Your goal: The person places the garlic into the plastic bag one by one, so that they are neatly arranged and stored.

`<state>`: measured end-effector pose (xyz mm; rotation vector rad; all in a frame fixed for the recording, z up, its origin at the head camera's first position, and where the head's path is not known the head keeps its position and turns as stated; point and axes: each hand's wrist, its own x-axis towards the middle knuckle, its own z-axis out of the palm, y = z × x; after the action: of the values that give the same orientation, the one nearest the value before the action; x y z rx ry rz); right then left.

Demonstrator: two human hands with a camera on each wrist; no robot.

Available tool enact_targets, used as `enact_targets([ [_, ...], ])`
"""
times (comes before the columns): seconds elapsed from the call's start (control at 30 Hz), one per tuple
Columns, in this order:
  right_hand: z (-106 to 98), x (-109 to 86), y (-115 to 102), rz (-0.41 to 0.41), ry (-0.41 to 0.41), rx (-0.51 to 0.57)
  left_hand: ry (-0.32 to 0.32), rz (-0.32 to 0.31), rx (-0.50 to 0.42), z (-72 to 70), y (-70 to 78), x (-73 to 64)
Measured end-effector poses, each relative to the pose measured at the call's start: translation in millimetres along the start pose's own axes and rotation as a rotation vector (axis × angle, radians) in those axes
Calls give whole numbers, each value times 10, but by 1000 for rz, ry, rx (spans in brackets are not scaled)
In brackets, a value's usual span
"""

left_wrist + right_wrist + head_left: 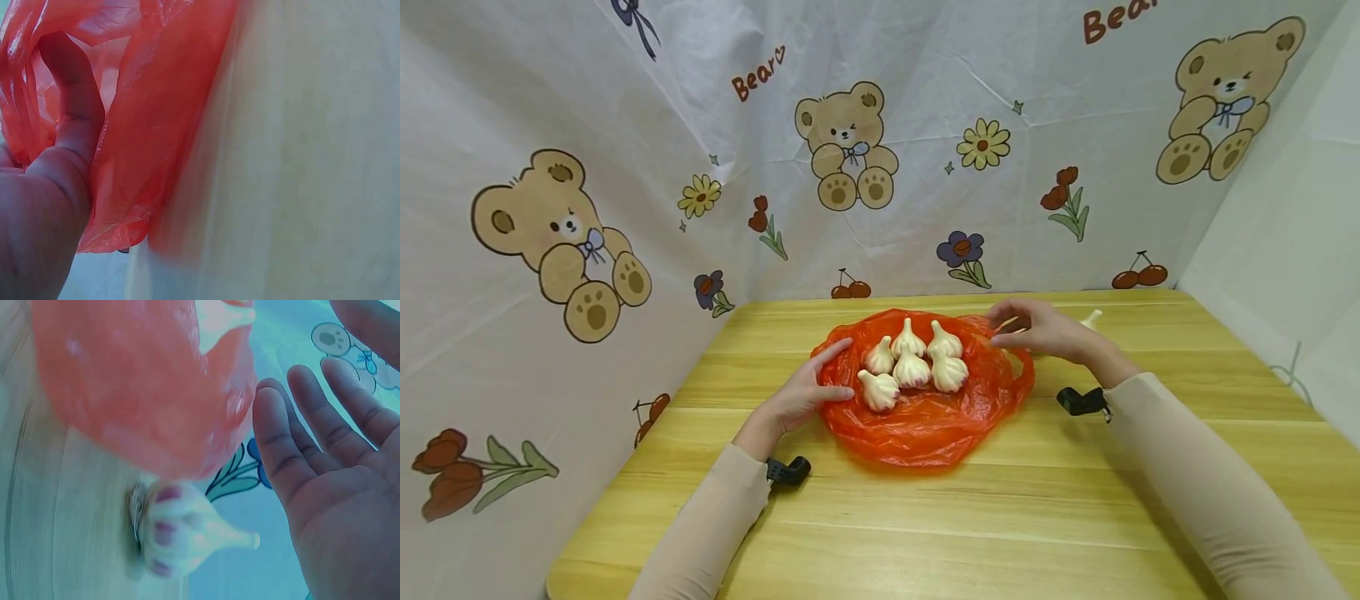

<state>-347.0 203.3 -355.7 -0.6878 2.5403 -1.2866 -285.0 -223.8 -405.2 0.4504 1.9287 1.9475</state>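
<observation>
A crinkled red plastic bag [917, 429] lies spread on the table, with several white garlic bulbs [912, 369] grouped on it. At its left side is my left hand [801, 392], thumb and forefinger spread apart against the film. In the left wrist view the thumb [78, 106] lies among folds of the bag, and the other fingers are mostly hidden. My right hand [1033, 327] hovers by the bag's right handle loop, holding nothing, its fingers loosely extended. Another garlic bulb [181, 531] sits on the table beyond the right hand, mostly hidden by it in the head view.
The wooden table [880, 533] extends around the bag. A white cloth [917, 50] printed with bears and flowers hangs behind it and along the left. Small dark devices [1082, 402] are strapped at both wrists. A thin cable [1292, 375] hangs at the right.
</observation>
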Motion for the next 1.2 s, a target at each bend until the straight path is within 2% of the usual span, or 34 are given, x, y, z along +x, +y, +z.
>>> enact_targets([
  [0.13,-78,-71,66,11,21,5,4,-2,10,1,-8,11],
  [0.43,-348,-233,260,-26,90,-42,6,1,9,3,-12,14],
  [0.73,-633,-372,453,-18,141,5,11,2,-1,1,-18,8],
  [1.2,-934,-532,779,27,201,31,5,4,3,-13,-13,7],
])
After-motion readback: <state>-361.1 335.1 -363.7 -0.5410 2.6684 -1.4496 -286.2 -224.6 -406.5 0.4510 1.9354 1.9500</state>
